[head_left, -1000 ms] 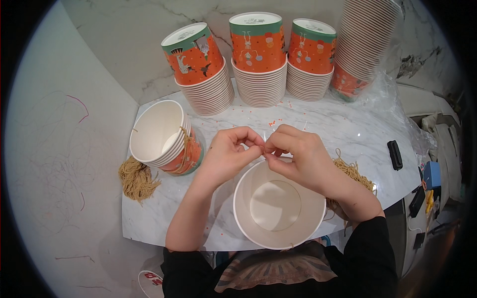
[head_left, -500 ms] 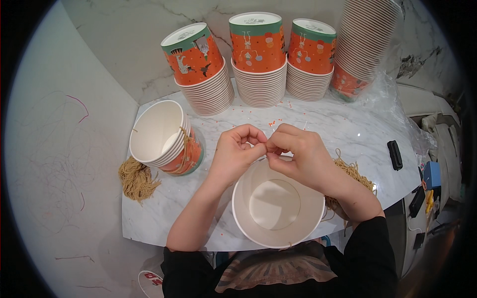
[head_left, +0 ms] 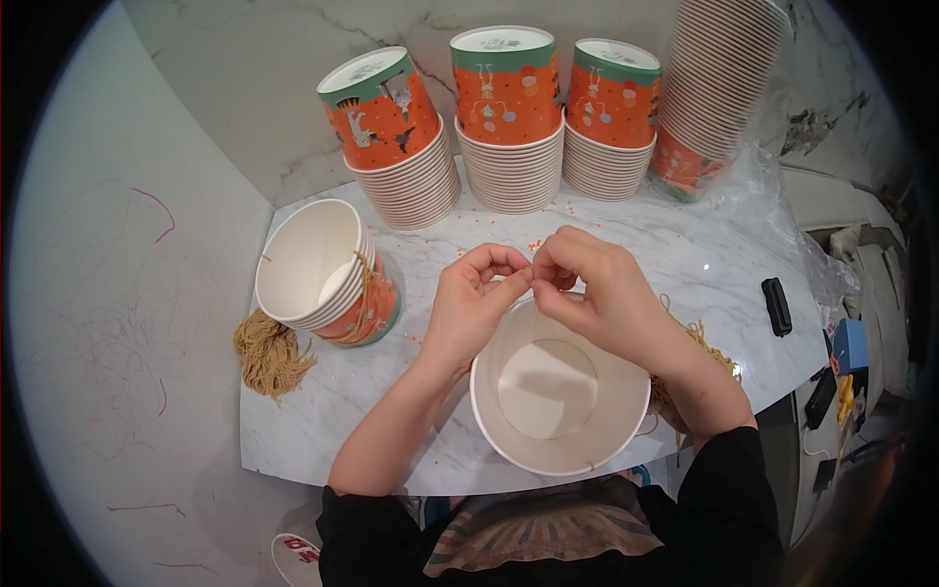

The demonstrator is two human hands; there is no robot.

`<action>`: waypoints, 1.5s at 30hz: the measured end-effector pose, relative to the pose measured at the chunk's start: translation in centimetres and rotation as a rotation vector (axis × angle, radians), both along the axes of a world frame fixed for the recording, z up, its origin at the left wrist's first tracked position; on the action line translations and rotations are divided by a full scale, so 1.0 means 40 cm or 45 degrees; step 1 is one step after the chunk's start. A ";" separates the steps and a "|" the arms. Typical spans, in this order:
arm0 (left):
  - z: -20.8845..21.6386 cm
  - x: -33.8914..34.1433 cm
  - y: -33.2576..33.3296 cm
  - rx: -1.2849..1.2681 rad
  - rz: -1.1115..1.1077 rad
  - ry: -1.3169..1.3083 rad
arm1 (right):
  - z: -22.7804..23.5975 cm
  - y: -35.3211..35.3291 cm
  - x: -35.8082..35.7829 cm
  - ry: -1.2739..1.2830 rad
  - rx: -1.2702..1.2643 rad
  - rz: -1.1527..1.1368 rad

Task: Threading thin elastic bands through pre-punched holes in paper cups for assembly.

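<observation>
In front of me stands a white-lined paper bucket (head_left: pixel 618 411), its open mouth facing up. A small bit of tan string (head_left: pixel 591 467) shows at its near rim. Over the far rim my left hand (head_left: pixel 469 305) and my right hand (head_left: pixel 595 293) meet fingertip to fingertip. Both are closed in a pinch; whatever lies between the fingers is too small to make out. A bundle of tan string (head_left: pixel 719 350) lies beyond my right wrist, partly covered by the forearm.
Left stands a tilted nest of buckets (head_left: pixel 311 256) with string handles, beside another string bundle (head_left: pixel 272 354). Orange-green bucket stacks (head_left: pixel 511 166) line the wall, with a tall stack (head_left: pixel 719 83) in clear plastic at right. A black object (head_left: pixel 777 306) lies near the right edge.
The bucket has shifted slightly right and away from me, its near-rim string moving right. My hands stay pinched together, having moved a little to the right.
</observation>
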State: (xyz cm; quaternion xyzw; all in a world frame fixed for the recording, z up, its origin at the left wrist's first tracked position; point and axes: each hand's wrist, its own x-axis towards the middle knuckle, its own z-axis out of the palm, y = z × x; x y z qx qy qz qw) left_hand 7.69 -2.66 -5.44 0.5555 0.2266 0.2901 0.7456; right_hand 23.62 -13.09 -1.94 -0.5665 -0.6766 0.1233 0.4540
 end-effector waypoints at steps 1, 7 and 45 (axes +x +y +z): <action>-0.001 0.001 -0.001 0.022 0.014 0.011 | 0.000 0.001 0.003 0.000 0.000 -0.002; -0.019 0.006 0.006 -0.032 -0.003 -0.063 | -0.016 0.020 0.032 0.239 -0.112 0.026; -0.008 -0.011 0.037 -0.392 -0.192 -0.055 | -0.002 0.003 0.011 0.138 -0.136 -0.063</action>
